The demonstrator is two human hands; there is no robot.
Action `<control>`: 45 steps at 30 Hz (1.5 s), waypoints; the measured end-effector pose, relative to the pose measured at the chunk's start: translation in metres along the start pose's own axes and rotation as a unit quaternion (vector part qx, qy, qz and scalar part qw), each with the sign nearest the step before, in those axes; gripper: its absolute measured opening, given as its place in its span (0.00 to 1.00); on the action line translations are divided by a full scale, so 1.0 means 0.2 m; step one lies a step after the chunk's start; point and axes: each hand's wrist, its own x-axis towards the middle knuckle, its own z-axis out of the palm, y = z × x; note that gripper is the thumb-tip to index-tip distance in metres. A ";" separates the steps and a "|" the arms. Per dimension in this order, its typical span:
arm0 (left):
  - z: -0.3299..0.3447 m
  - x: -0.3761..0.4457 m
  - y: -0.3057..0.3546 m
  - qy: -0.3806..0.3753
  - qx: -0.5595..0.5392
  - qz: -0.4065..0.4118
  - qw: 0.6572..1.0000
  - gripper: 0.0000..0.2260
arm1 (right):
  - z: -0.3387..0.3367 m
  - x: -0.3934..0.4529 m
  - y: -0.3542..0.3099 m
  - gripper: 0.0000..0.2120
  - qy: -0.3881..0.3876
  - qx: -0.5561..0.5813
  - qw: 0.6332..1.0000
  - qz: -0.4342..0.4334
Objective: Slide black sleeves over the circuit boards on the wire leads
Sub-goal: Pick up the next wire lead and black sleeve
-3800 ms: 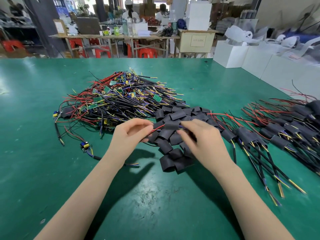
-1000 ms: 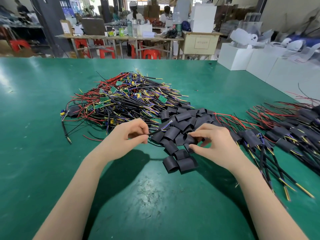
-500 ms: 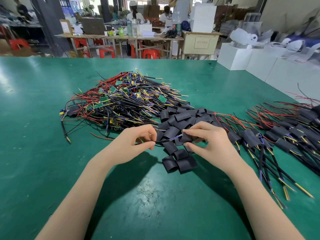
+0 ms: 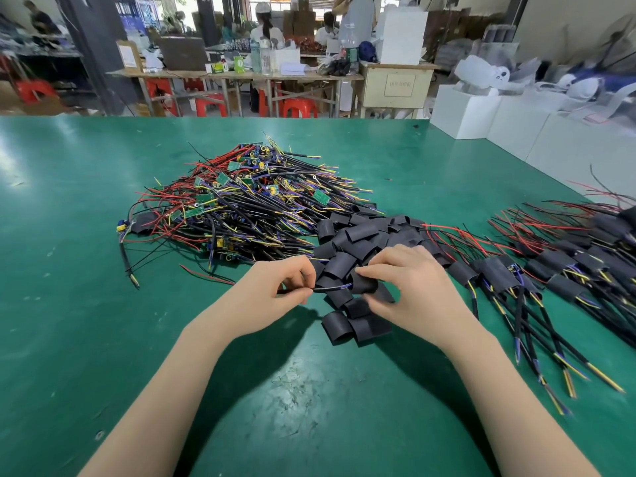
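- Your left hand [image 4: 287,285] pinches one black wire lead [image 4: 332,288] between thumb and fingers, just left of the loose sleeve pile [image 4: 361,246].
- Your right hand [image 4: 406,287] is clamped on one black sleeve [image 4: 363,285] at the near edge of that pile, thumb below and fingers on top.
- Half a second ago the lead tip was only near the mouth of the sleeve; now the tip, with its blue and yellow strands, is inside the opening. One second ago your hands were further apart and the sleeve was not yet lined up.
- This means, in my judgement, the threading has begun, but the sleeve is not yet over a circuit board. I cannot see the board of this lead; your left hand probably hides it.
- The next move probably needs you to pull the sleeve along the lead toward your left hand, keeping the mouth open so the board does not catch.
- The unsleeved bundle [image 4: 241,204], with green boards showing, lies behind and left of the sleeve pile and looks large.
- The finished leads [image 4: 557,270] lie to the right of the sleeve pile on the green table [image 4: 69,304], so much work remains.
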 end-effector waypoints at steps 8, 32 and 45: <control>0.10 0.03 0.05 0.067 0.007 0.046 0.997 0.04 | 0.05 0.02 -0.09 0.08 -0.034 -0.065 0.997 -0.025; -0.10 -0.02 -0.14 0.004 0.075 -0.049 0.996 0.08 | 0.04 0.00 -0.02 0.10 -0.028 -0.067 0.994 0.079; 0.00 0.02 0.01 0.108 -0.071 0.061 0.990 0.10 | 0.04 0.01 -0.10 0.13 0.051 0.122 0.989 0.062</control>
